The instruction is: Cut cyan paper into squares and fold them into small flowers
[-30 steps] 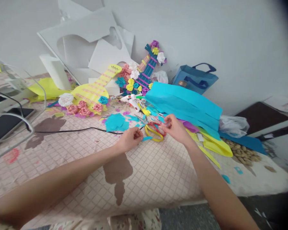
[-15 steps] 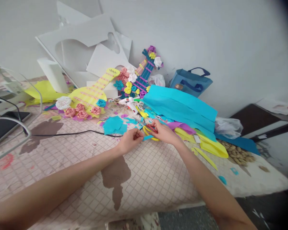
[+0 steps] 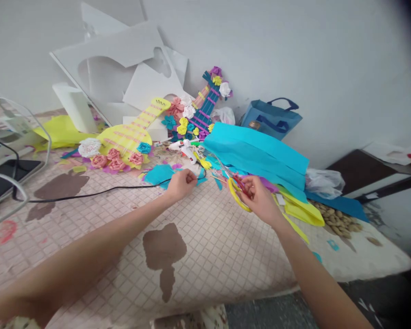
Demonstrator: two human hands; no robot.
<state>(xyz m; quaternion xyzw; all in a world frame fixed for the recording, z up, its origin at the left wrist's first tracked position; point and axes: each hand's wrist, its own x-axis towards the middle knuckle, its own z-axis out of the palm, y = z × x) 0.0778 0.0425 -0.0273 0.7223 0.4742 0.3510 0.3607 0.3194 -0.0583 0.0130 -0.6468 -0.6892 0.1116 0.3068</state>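
Note:
My right hand (image 3: 258, 199) grips a pair of scissors (image 3: 239, 194) by its red and yellow handles. The metal blades point up and to the left, away from the left hand. My left hand (image 3: 182, 184) is closed in a pinch just over a stack of light blue paper pieces (image 3: 157, 175). Whatever sits between its fingertips is hidden; a bit of blue shows beside them. A black cord (image 3: 116, 188) runs along the table and passes behind this hand. Beyond the hands lies a white glue gun (image 3: 185, 148) among paper scraps.
A yellow paper guitar (image 3: 126, 136) with paper roses lies at the left, and a dark blue one (image 3: 207, 105) leans on the wall. Folded blue paper (image 3: 256, 151), a blue bag (image 3: 272, 119) and peanuts (image 3: 335, 219) are at the right. White cut-out boards (image 3: 106, 68) stand behind.
My right hand has moved right with the scissors, away from the left hand. My left hand has shifted slightly up and left, over the blue pieces. The strip seen between the hands no longer shows there.

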